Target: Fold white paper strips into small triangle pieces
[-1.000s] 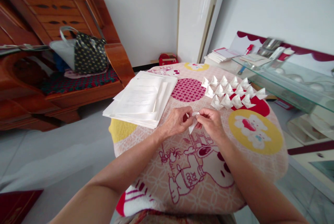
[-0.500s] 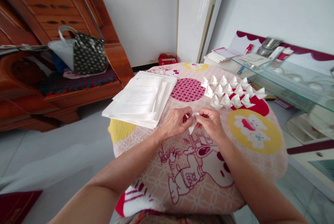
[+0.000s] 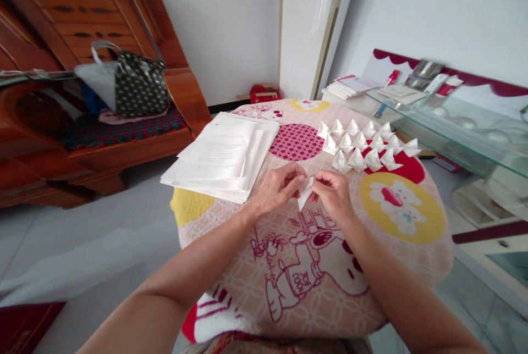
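Observation:
Between my two hands is a small piece of folded white paper, its pointed end hanging downward. My left hand pinches its left side, thumb and fingers pressed together. From the right, my right hand grips the paper's other edge between thumb and fingertips. Both hands are just above the patterned tablecloth. Beyond my right hand stand several folded paper boats in rows. A stack of white paper sheets lies to the left of my hands, with printed text on an upper sheet.
A glass shelf with cups and other items borders the table's right side. Left stands a wooden bench with a dark patterned bag on it. A tall white air conditioner stands behind the table.
My left fingers have shifted slightly on the folded paper, and the thumb now lies straighter along it. The boats and the sheets have stayed where they were.

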A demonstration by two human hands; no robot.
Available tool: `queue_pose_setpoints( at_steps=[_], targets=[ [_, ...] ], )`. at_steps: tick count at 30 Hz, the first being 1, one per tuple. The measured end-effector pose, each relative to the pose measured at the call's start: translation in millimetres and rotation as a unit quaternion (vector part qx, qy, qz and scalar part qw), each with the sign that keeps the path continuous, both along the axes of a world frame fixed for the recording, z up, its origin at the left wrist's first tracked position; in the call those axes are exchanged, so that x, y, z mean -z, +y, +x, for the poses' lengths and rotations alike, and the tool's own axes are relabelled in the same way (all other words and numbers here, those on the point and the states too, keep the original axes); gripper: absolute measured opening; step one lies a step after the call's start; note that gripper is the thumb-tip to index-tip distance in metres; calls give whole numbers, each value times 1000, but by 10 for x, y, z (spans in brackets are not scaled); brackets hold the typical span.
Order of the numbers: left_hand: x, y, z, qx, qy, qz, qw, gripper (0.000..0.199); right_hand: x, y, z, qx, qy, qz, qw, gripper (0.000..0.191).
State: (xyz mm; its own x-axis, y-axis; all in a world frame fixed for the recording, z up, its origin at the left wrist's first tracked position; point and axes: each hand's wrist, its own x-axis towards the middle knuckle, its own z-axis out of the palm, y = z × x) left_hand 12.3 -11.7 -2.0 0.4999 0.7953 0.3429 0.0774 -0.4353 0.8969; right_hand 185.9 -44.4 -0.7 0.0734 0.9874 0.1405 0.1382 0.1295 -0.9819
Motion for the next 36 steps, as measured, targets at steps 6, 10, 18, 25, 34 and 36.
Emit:
queue_pose_setpoints(
  at_steps=[6,10,18,25,34,36],
  targets=[
    [106,135,-13,50,-40,-90,994,36,-13,1,17,-25,21,-7,999,17],
    [101,125,-11,46,-43,-87,994,39,-6,13,20,-30,17,-12,999,19],
    [105,121,-24,46,-42,-64,996,42,67,25,46,-45,15,-4,999,22],
    [140,152,-25,49,-50,-77,995,43,59,24,57,-39,33,8,999,24],
    [75,108,-19,33,-45,-65,996,38,42,27,116,-47,38,65,996,27],
    [68,104,-21,32,-37,-55,997,36,22,20,123,-50,29,69,996,23]
  ],
)
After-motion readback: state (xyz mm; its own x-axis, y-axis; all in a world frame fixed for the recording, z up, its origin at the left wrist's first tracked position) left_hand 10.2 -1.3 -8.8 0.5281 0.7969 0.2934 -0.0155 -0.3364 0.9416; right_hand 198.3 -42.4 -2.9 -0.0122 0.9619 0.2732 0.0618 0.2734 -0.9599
